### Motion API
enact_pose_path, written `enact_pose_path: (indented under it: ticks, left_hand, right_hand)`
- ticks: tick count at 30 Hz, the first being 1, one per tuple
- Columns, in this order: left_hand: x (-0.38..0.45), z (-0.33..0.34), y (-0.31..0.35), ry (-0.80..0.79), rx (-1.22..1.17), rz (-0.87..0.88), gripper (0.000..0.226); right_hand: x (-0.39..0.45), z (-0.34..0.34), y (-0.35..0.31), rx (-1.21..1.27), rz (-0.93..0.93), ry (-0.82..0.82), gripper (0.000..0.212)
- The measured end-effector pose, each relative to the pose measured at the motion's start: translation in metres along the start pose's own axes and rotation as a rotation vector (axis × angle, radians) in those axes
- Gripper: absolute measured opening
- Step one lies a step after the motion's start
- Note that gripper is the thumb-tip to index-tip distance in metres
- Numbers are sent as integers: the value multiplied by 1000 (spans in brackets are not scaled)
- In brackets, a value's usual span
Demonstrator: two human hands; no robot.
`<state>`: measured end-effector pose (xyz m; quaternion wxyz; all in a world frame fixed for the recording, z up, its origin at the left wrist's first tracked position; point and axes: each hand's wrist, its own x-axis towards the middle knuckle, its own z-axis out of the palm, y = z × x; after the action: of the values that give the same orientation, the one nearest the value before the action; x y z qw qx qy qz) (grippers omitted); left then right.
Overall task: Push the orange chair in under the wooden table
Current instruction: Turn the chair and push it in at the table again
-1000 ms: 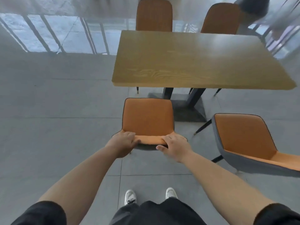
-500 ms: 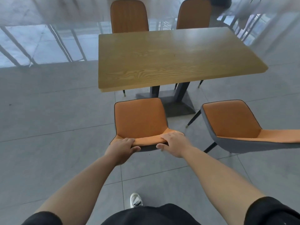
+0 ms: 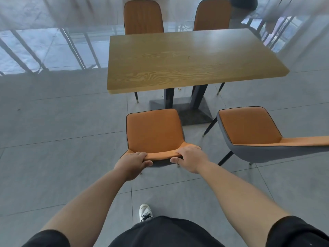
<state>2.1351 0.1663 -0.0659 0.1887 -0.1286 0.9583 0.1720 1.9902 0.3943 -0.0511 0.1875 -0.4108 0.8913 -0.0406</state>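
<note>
My left hand [image 3: 132, 164] and right hand [image 3: 190, 158] both grip top of orange chair [image 3: 154, 132] backrest. Chair just short of wooden table [image 3: 187, 57]; seat not yet under. Whole push left.

Both hands [image 3: 132, 164] [image 3: 190, 160] gripping, arms extended

orange chair [image 3: 154, 132]: orange seat and back, thin black piping, grey shell underneath. tabletop [image 3: 187, 59]: yellowish wood, darker wavy grain near front edge. table base [image 3: 188, 107]: dark grey. second chair [image 3: 249, 127] same orange/grey, black legs. floor [image 3: 62, 157]: grey tiles. shoe [image 3: 145, 212]: white, black laces. Sleeves and shorts [image 3: 167, 232]: black.
</note>
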Motion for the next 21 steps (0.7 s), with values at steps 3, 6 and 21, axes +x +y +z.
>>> enact_pose_path:
  ticks: [3, 6, 21]
  left_hand:
    - [-9, 7, 10, -8, -5, 1, 56]
    - [-17, 15, 21, -15, -2, 0, 55]
    - [-37, 34, 44, 11, -9, -3, 51]
  right_hand:
    - [-18, 1, 2, -1, 1, -7, 60]
    - [-34, 2, 5, 8, 7, -19, 56]
    - [-67, 9, 14, -23, -1, -5, 61]
